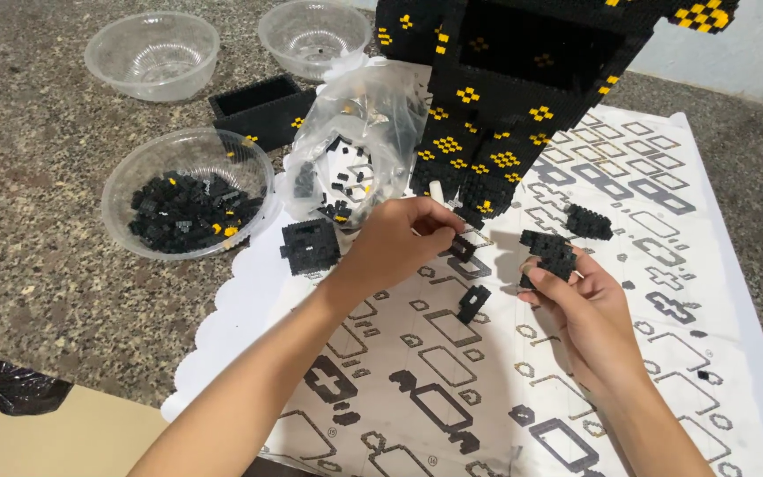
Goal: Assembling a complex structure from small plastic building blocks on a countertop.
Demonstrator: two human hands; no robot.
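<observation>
Bricks: small black brick [463, 246] pinched in left hand [399, 240] fingers, just left of frame centre, low over the instruction sheet [708, 265]. Right hand [589, 311] at about 4 o'clock from it, fingers closed on a black brick cluster [547, 254], held just above the sheet.

Head view only. Tall black model [505, 97] with yellow dots stands at 12 o'clock, its base on the sheet, just beyond both hands. Clear plastic bag [355, 132] with loose black pieces sits at 11 o'clock from left hand, leaning by the model. Square black block [310, 245] lies on the sheet at 9 o'clock, near the left wrist. Another loose black piece [472, 303] lies on the sheet between the two hands, below the pinched brick. Small black assembly [588, 222] lies at 1 o'clock from right hand, apart from it.

Clear bowl [189, 193] full of black pieces, a few yellow, sits on the granite surface [37, 265] at 9 o'clock. Open black box [262, 108] sits behind it at 10 o'clock. Two more clear bowls further back: far-left bowl [153, 55] and middle bowl [313, 35], both nearly bare. Black plastic scrap [6, 386] at 8 o'clock near the surface's edge.
</observation>
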